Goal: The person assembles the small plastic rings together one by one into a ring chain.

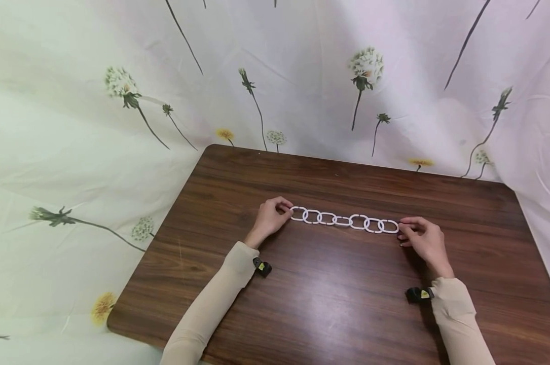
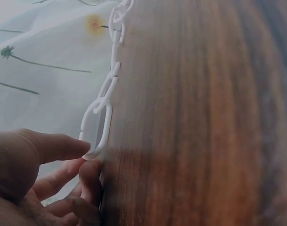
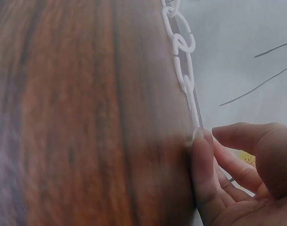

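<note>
A white chain (image 1: 342, 221) of several oval links, apparently plastic, stretches almost straight from left to right on the brown table. My left hand (image 1: 270, 217) pinches the leftmost link (image 2: 105, 125) between thumb and fingers, as the left wrist view shows. At the other end, my right hand (image 1: 424, 241) has thumb and index finger at the rightmost link (image 1: 389, 226). The fingertips hide the tip of that link in the right wrist view, where the index fingertip (image 3: 200, 141) meets it. Between the two hands the middle links lie untouched.
The wood-grain table (image 1: 320, 304) has rounded corners. White cloth (image 1: 302, 91) printed with dandelions hangs behind it and along its left side. Black straps with small devices sit on both wrists, over beige sleeves (image 1: 211, 309).
</note>
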### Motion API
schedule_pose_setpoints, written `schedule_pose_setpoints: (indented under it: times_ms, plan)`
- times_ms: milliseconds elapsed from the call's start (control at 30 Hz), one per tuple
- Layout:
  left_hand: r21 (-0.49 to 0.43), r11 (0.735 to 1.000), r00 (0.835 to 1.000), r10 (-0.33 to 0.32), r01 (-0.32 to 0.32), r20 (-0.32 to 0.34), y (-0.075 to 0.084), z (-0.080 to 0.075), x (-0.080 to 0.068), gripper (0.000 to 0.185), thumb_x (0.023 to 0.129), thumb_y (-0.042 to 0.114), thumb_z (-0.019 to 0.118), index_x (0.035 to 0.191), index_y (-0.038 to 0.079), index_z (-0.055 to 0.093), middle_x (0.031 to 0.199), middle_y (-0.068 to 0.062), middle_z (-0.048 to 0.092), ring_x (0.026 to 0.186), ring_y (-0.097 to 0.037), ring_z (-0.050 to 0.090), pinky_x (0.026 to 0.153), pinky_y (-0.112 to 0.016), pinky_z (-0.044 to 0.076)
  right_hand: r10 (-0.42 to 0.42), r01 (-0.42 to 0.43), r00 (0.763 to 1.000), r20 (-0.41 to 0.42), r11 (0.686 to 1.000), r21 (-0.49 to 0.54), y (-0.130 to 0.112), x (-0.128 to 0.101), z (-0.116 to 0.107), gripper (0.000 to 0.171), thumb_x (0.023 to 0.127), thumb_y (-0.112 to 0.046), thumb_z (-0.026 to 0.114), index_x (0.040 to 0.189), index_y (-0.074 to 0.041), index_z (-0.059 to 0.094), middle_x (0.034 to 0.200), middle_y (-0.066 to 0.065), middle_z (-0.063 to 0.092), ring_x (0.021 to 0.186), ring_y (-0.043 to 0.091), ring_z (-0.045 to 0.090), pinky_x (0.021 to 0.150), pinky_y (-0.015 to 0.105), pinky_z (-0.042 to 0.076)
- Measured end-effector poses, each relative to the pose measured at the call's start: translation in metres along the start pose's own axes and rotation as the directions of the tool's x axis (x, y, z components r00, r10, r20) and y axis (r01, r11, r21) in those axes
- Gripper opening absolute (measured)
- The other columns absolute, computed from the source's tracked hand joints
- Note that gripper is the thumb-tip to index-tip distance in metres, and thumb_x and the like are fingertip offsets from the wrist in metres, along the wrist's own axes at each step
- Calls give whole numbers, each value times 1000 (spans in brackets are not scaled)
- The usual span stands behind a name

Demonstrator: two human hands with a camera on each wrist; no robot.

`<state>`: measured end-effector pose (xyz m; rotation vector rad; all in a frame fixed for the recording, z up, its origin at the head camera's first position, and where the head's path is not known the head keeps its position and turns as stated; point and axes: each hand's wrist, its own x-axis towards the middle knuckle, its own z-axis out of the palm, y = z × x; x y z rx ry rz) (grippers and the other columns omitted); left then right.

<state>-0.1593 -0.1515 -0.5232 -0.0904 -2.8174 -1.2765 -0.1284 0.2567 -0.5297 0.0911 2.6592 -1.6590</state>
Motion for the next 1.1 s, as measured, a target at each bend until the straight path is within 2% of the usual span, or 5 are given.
schedule_pose_setpoints:
  times_ms: [333,400,600,867,1100]
  plan:
    - [-13,1000,1000,-2,2,-6,-2,-1,-3,15,85,16,75,99,11,72,88,-5,76,85,-22,70,85,-35,51,0,-1,1000,16,1000,23,-1,-4,-2,33,95,-18,66,116,6,63,81,-12,72,67,4,71,59,30,62]
    - [-13,1000,1000,-2,2,-7,-3,-1,-4,15,85,16,75,99,12,72,88,-5,76,86,-21,70,86,-36,51,-3,3,1000,21,1000,13,-1,-5,-2,33,95,-19,65,116,6,63,83,-9,73,67,4,71,59,29,62]
    - [-20,1000,1000,-1,1,2,-3,-1,-5,17,84,17,75,100,11,72,89,-5,76,87,-21,71,86,-35,52,-26,27,999,27,999,-46,-2,-8,-4,33,96,-22,64,116,4,64,93,14,74,67,4,71,58,28,62]
    - [-31,999,1000,-20,21,21,2,-5,-8,21,84,18,76,103,11,71,91,-5,76,90,-24,70,84,-36,50,-48,50,999,24,992,-117,-4,-14,-12,33,97,-24,63,118,2,63,103,24,70,68,4,71,57,25,61]
    - [-18,999,997,-41,42,60,4,-11,-13,29,87,23,75,112,10,68,104,-8,72,83,-23,71,79,-35,58,-121,117,993,-10,974,-196,-7,-22,-21,33,96,-29,64,116,-3,66,101,16,70,68,2,70,55,26,60]
